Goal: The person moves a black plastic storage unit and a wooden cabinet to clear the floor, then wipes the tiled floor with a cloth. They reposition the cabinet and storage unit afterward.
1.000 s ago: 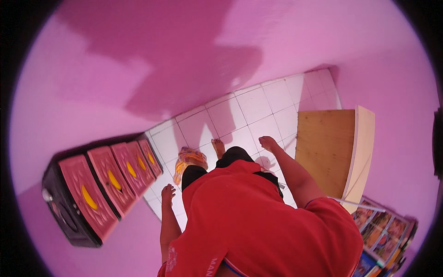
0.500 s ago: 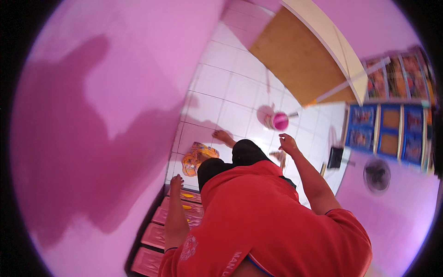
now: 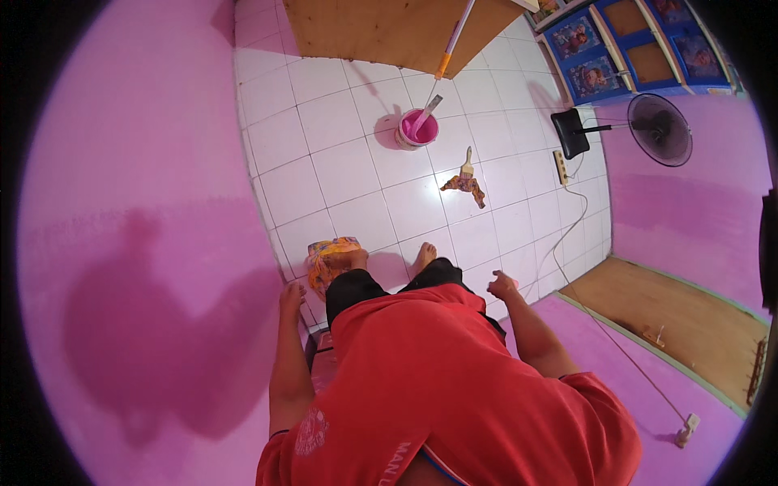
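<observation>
My left hand (image 3: 292,296) hangs beside the pink wall at the left, its fingers loosely apart and nothing visible in it. Off to my right side, above the white tiles, my right hand (image 3: 502,285) is open, with the fingers partly stretched out. My left foot rests on a bunched orange, patterned cloth (image 3: 322,257). Farther ahead stands a paint bucket (image 3: 418,138) with pink paint inside and a flat stick (image 3: 429,112) leaning out of it. Nearer and to its right, a paintbrush (image 3: 467,168) lies on a crumpled brown rag (image 3: 470,188).
A long pole (image 3: 455,36) with an orange end slants in front of a brown board (image 3: 356,32). Right of it are a blue cabinet (image 3: 592,55), a black fan (image 3: 658,130) and a power strip (image 3: 561,168). Its cord (image 3: 583,279) runs to a socket (image 3: 687,431).
The view has swung round, so the bucket and cabinet now sit higher in the picture. More floor, the rag with the brush and the cord have come into sight. Both hands stay free.
</observation>
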{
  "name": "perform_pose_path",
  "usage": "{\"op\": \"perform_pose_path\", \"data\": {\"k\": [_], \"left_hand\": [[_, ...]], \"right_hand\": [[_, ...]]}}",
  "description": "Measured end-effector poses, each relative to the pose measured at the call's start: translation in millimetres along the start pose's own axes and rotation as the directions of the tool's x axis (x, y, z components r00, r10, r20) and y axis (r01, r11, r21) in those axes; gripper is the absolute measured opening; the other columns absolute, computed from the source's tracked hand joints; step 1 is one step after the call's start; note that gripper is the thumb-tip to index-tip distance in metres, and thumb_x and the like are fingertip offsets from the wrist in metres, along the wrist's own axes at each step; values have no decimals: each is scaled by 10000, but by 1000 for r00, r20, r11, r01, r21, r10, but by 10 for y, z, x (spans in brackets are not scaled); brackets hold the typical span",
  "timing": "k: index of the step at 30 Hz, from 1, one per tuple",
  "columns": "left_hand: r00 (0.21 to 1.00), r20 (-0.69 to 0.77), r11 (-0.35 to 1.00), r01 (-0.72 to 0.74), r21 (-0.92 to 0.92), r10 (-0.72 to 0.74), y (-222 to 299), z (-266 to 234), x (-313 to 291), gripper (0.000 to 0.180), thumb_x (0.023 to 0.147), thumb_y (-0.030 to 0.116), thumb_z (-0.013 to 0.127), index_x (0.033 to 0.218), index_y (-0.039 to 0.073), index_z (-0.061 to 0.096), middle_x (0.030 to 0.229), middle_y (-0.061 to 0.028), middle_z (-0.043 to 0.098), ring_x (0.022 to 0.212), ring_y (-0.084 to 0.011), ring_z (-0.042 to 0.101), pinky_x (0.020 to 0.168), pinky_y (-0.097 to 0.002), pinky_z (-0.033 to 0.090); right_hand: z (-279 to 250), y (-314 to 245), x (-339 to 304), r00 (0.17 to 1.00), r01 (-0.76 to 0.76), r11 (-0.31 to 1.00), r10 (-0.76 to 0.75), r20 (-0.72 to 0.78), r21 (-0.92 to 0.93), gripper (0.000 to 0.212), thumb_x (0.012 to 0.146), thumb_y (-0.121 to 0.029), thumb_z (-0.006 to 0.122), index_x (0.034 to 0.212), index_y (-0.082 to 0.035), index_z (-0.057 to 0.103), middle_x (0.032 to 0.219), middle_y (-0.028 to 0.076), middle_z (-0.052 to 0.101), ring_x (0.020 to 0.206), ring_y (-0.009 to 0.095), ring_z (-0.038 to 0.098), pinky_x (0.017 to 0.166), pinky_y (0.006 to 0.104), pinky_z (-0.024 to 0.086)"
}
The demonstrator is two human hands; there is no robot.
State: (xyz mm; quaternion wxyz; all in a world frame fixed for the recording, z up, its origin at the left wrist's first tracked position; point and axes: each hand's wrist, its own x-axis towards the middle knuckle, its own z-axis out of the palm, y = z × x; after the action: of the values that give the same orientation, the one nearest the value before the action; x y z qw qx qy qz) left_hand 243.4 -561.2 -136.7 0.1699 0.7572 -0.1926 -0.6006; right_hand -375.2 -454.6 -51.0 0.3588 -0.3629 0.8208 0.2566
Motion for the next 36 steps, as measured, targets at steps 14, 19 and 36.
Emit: {"op": "perform_pose_path", "data": {"k": [14, 19, 36], "left_hand": [[992, -86, 854, -37, 519, 95, -830, 1458, -946, 488, 895, 419, 523, 1083, -18, 631, 1071, -259, 640, 1042, -368, 619, 875, -430, 474], [990, -35, 833, -97, 545, 139, -1239, 1704, -1015, 466, 876, 360, 516, 1049, -62, 613, 1033, -269, 640, 1004, -385, 620, 874, -449, 471], [912, -37, 898, -396, 192, 409, 1200, 2763, -191, 445, 932, 374, 466, 1062, -28, 608, 1008, -272, 639, 1004, -408, 615, 843, -437, 483]], "right_hand": [[-159, 1853, 1590, 988, 50, 713, -138, 69, 700, 368, 954, -320, 483, 1199, -51, 541, 981, 107, 654, 756, 201, 665, 594, 327, 521], [-281, 2001, 1652, 961, 1, 770, -176, 211, 638, 372, 954, -327, 492, 1199, -52, 545, 983, 112, 666, 778, 218, 676, 593, 355, 529], [-1511, 1776, 1186, 977, 94, 893, -168, 133, 440, 376, 946, -271, 488, 1161, 17, 597, 894, 126, 678, 704, 182, 670, 578, 303, 516]]}}
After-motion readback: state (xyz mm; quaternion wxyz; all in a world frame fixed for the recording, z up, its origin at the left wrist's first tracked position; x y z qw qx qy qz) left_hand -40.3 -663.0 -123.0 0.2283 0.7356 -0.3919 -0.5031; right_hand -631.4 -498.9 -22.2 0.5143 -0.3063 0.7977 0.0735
